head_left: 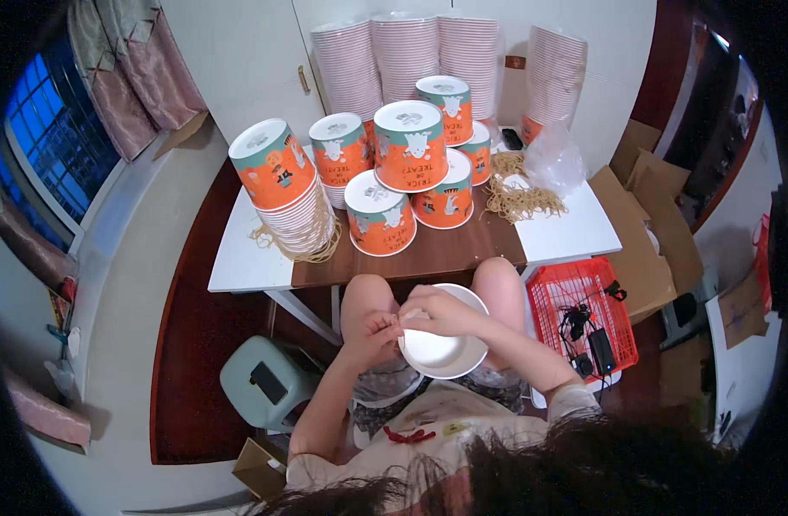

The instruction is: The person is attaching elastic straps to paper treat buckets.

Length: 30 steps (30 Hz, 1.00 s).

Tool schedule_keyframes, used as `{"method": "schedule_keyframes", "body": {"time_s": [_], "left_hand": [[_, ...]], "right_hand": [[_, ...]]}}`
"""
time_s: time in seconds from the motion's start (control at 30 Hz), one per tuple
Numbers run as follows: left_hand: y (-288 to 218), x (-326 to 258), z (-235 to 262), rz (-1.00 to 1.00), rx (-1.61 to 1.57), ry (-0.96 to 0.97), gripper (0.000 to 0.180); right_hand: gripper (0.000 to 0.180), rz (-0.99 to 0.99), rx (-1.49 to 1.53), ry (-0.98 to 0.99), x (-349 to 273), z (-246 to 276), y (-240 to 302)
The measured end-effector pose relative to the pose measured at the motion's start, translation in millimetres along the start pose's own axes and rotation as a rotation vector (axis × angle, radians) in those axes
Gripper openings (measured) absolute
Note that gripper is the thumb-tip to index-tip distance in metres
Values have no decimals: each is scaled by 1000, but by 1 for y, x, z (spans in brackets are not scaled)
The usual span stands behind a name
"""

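I observed 1 white bucket point(437, 353), left hand point(377, 337) at its left side, fingertips pressed together, right hand point(441, 311) over it, grip undeterminable, orange buckets point(409, 148) beyond it.

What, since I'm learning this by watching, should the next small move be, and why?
Probably steady the white bucket with the right hand while the left hand works at its left rim: both meet there, with the bucket over the lap.
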<state>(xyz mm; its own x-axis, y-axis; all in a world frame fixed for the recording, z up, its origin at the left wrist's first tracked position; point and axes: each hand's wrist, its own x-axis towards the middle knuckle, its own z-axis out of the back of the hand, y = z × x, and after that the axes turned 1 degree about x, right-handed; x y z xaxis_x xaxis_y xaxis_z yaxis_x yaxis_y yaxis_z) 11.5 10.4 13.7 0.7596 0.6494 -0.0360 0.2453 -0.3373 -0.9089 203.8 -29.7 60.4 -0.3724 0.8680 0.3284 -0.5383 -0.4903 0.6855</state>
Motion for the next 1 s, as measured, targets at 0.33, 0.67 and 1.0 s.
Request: {"method": "schedule_keyframes", "body": {"time_s": [0.33, 0.67, 1.0], "left_hand": [[-3, -4, 1, 2, 119, -36, 8], [-8, -15, -1, 221, -25, -138, 4], [-9, -16, -1, 159, 154, -68, 6]], "right_hand": [[10, -154, 112, -245, -14, -8, -1], [10, 44, -319, -342, -48, -43, 55], [6, -3, -278, -202, -42, -50, 33]]}}
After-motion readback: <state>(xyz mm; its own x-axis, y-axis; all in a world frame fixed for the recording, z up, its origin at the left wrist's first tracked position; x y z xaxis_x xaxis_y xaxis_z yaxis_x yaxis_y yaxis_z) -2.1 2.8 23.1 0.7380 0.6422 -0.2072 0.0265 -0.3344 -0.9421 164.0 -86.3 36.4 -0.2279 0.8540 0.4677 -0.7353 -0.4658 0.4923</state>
